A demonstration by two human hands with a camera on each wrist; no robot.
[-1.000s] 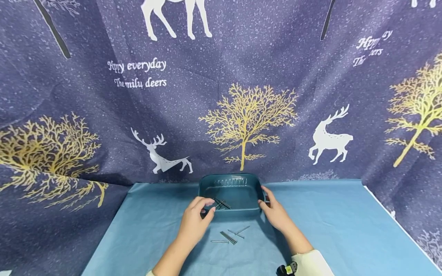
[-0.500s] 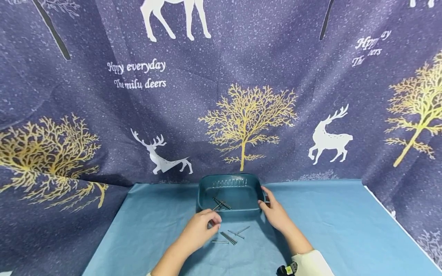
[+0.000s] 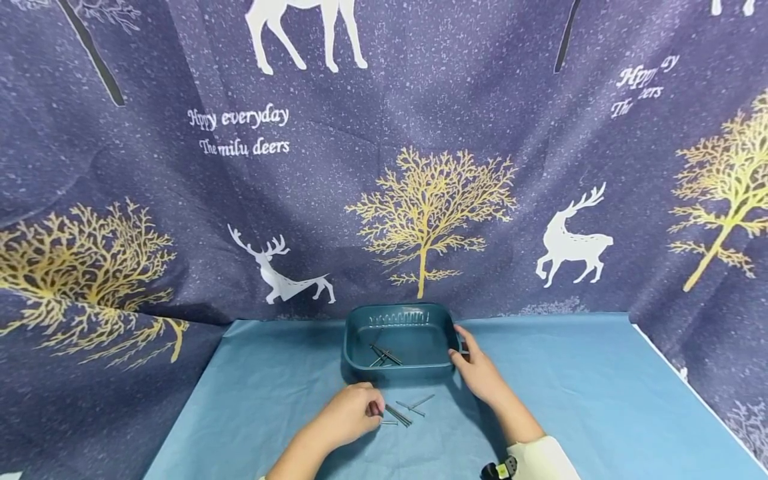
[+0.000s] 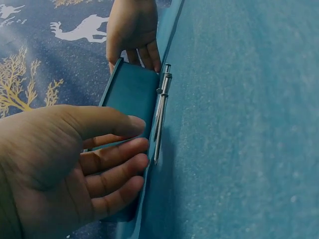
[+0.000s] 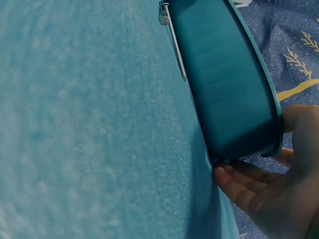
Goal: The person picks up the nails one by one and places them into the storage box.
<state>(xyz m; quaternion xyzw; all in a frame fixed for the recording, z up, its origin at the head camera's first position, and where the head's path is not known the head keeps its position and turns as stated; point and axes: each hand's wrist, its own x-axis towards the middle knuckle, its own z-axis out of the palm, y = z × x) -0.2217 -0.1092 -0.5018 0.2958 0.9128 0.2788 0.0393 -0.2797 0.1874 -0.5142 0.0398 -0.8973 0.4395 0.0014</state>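
A teal rectangular dish point(image 3: 420, 375) stands at the back of the table, with several nails point(image 3: 386, 355) lying in it. My right hand point(image 3: 480, 373) grips its right end, thumb at the rim and fingers beneath, as the right wrist view point(image 5: 279, 184) also shows. In front of the dish lie more nails point(image 3: 399, 415), some side by side and two crossed. My left hand point(image 3: 354, 415) is low over the cloth at the left of these, its fingertips right at the end of one nail point(image 3: 390, 423). In the left wrist view its fingers are loosely bent, with nothing seen between them.
A blue cloth point(image 3: 252, 400) covers the table. Right behind the dish hangs a dark blue curtain point(image 3: 384, 253) printed with deer and golden trees. A black strap device point(image 3: 498, 469) sits at my right sleeve.
My left hand has drawn back from over the dish's front left corner down to the loose nails. One more nail shows in the dish. My right hand has stayed put.
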